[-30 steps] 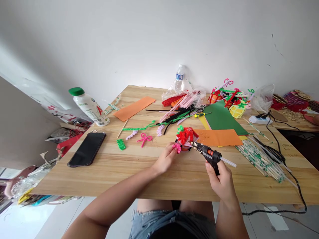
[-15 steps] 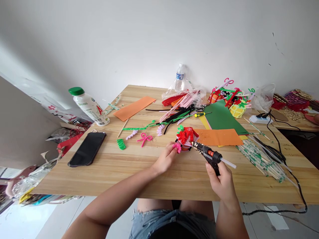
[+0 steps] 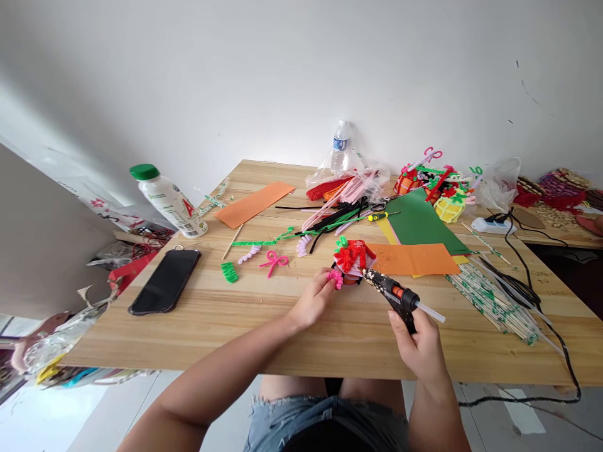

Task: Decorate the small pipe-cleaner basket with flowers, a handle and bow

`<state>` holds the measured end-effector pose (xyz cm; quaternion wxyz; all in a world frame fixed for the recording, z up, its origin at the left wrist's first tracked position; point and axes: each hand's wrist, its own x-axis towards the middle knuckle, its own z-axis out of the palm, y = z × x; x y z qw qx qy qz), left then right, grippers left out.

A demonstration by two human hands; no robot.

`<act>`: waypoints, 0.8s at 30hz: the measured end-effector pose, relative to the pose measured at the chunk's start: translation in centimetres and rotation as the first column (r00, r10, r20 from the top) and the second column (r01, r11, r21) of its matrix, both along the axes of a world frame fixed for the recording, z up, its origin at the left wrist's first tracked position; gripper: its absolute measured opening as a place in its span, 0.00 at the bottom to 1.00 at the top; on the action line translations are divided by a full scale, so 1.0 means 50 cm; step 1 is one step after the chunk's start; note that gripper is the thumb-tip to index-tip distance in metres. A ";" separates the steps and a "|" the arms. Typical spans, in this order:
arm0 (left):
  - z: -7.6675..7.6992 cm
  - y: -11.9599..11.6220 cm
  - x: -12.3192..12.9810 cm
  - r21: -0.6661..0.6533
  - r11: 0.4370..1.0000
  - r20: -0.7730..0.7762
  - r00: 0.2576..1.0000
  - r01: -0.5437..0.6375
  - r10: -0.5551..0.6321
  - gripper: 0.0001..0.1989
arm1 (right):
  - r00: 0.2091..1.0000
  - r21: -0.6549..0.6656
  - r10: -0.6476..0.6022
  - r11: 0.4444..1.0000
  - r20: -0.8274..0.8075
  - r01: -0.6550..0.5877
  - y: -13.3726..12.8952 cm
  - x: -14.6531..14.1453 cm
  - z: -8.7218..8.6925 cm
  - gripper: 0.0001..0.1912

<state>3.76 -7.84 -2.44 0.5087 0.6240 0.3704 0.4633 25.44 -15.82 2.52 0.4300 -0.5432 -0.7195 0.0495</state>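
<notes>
Black glue gun shows beige crust nr tip.

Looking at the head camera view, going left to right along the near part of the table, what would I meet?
Black rectangular phone, green zigzag pipe-cleaner piece, pink pipe-cleaner bow, left hand, red fuzzy flower, black glue gun, bundle of pale sticks in green-printed wrapping.

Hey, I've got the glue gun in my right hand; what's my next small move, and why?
Probably squeeze out a little glue: your right hand aims the glue gun at the red-flowered piece, a glue stick shows at the gun's back, and your left hand pinches a pink curled piece close by.
</notes>
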 end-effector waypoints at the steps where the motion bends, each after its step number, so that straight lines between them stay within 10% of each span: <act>1: 0.001 0.000 0.000 -0.002 1.000 -0.002 1.000 -0.001 0.001 0.23 | 1.000 0.000 0.000 1.000 -0.001 0.000 0.000 0.000 0.000 0.14; 24: 0.012 -0.004 -0.002 -0.020 1.000 -0.016 1.000 0.002 -0.002 0.24 | 0.998 -0.020 0.009 1.000 -0.063 -0.010 0.007 -0.005 -0.004 0.14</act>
